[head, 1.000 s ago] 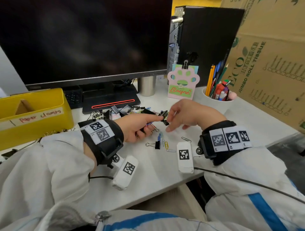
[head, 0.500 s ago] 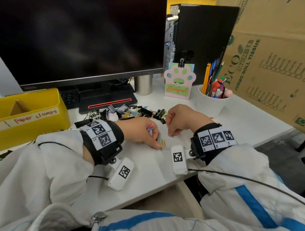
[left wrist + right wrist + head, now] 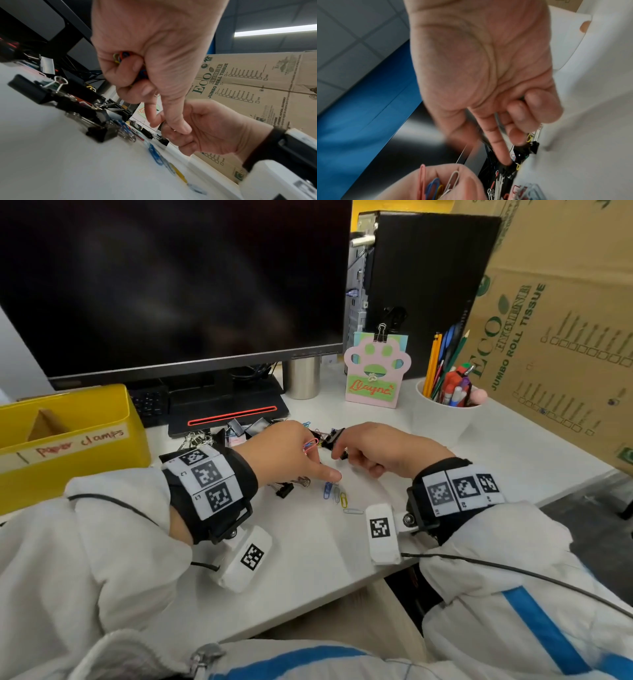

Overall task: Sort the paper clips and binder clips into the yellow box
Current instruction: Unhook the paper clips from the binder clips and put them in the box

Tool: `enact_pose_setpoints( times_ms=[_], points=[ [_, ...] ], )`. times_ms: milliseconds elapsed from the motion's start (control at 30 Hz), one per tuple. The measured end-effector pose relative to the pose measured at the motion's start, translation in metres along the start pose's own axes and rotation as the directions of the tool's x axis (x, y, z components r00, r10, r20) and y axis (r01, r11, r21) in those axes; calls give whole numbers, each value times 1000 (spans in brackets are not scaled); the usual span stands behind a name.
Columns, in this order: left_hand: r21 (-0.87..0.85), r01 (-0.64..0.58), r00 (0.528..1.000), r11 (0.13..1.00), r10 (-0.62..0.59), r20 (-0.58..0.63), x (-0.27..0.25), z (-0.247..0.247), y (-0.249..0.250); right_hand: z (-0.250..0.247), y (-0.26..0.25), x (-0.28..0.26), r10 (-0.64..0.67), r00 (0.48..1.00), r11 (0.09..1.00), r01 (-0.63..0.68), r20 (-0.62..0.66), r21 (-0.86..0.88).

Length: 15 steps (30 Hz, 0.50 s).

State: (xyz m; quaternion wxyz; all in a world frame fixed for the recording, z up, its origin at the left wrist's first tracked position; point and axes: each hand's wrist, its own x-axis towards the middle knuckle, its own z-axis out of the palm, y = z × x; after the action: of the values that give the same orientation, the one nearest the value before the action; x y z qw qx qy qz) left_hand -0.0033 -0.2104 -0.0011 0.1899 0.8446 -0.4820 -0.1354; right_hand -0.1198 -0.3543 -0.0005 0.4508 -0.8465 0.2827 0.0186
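My left hand grips a bunch of coloured paper clips in its curled fingers, with the forefinger stretched down to the desk beside loose paper clips. The left wrist view shows the same bunch inside the fist. My right hand is just to the right, its curled fingers holding a small black binder clip, its forefinger pointing into the pile of clips. Another black binder clip lies under my left hand. The yellow box, labelled "paper clamps", stands at the far left.
A large monitor on a black stand rises behind the pile. A steel cup, a paw-shaped card and a white pen pot stand at the back right. A cardboard carton walls the right side.
Both hands have come down from the raised hand-over a second ago to the desk. My left forefinger now touches the desk by the loose paper clips; my right hand has curled closer.
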Motion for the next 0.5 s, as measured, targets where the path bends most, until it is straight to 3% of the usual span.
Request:
enact_pose_setpoints(
  times_ms=[167, 267, 367, 500],
  points=[
    [89, -13, 998, 996, 7, 68, -1, -4, -12, -12, 14, -14, -99, 968, 938, 168, 232, -302],
    [159, -9, 994, 987, -9, 111, 2, -8, -19, -12, 17, -9, -37, 958, 880, 165, 283, -445],
    [157, 11, 991, 987, -32, 128, 5, -11, -23, -9, 14, 2, -7, 955, 850, 162, 297, -501],
    [145, 46, 994, 988, -59, 89, 8, -12, -29, -3, 5, 13, -99, 958, 867, 216, 271, -449]
  ],
)
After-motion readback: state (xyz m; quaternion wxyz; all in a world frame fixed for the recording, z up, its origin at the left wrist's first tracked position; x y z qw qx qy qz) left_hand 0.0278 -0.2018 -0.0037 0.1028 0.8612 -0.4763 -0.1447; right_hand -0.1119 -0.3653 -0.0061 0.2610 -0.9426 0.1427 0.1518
